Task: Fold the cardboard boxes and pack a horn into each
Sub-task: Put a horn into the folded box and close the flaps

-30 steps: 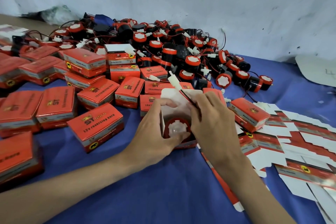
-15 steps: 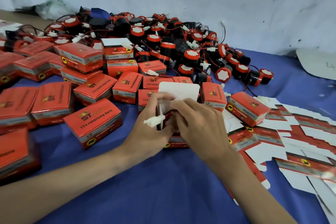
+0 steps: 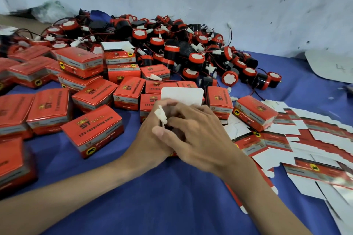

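Left hand (image 3: 150,139) grips the open box (image 3: 182,95), white plug (image 3: 160,114) sticking out by its fingers. Right hand (image 3: 200,135) curls over the opening; can't tell if it's holding anything.

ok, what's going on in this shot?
A person is packing a horn into an open box on the blue cloth, its white lid flap up. The left hand grips the box; the right hand works at the opening, where the white connector sticks out. Around it: closed boxes left, loose horns behind, flat blanks right.
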Action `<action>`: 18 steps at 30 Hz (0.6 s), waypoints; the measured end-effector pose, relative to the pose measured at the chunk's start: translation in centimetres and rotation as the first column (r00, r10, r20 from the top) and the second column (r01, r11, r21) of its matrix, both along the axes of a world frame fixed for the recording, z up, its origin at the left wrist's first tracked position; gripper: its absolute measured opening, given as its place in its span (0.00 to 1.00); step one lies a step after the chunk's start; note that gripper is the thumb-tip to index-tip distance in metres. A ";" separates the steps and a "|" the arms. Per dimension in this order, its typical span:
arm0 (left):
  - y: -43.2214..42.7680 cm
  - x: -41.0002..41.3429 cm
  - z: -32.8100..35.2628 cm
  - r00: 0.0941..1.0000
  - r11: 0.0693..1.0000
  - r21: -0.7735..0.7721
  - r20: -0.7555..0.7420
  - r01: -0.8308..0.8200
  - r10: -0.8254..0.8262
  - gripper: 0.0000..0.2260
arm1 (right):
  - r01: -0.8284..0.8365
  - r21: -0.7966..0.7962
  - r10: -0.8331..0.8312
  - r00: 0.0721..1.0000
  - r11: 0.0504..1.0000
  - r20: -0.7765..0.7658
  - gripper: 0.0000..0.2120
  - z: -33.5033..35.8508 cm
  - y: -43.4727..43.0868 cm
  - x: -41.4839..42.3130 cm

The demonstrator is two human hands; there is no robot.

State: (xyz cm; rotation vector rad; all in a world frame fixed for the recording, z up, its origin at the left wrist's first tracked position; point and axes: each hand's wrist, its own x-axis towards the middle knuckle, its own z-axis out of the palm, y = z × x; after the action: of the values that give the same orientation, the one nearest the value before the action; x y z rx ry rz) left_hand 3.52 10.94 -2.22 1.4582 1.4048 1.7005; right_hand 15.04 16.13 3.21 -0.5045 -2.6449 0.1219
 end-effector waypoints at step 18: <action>-0.2 -0.7 -0.5 0.992 0.994 -0.057 -0.075 0.095 -0.099 0.19 | 0.039 -0.061 -0.054 0.963 0.997 -0.262 0.19 -0.9 0.4 -0.7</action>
State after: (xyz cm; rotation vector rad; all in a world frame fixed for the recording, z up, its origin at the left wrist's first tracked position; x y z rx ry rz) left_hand 2.87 10.71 -2.73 1.5520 1.3846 1.5507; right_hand 14.34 16.52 2.33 -0.5296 -2.3729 0.2323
